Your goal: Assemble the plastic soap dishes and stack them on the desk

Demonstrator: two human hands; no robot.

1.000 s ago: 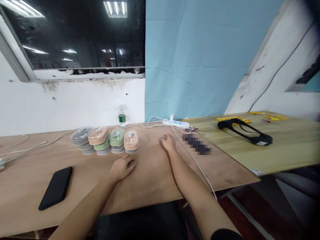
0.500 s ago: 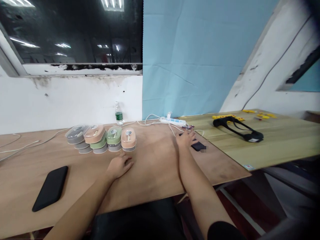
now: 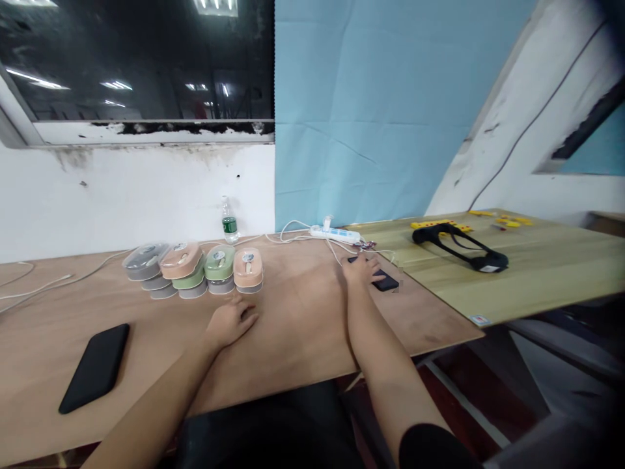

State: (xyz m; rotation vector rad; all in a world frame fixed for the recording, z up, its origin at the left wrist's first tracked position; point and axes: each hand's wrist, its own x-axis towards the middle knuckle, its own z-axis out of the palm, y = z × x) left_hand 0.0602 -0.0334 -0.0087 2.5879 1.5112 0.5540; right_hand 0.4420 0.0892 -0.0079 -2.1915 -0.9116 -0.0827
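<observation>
With twelve o'clock straight ahead of the person, the right hand [image 3: 361, 269] lies over a slim, dark rectangular device [image 3: 387, 282], fingers spread across its far part while the near end shows toward four o'clock. The device lies flat on the brown wooden surface [image 3: 303, 319]. A white power strip with blue panels [image 3: 336, 234] sits at eleven o'clock from that hand, and a black strap-like frame [image 3: 459, 249] at about half past two. The left hand [image 3: 232, 321] rests on the surface, fingers loosely curled, thumb apart, around nothing visible. Stacked grey, pink and green lidded containers [image 3: 219, 264] stand from ten to one o'clock of it; a black, flat, round-cornered slab [image 3: 95, 368] lies at eight.
</observation>
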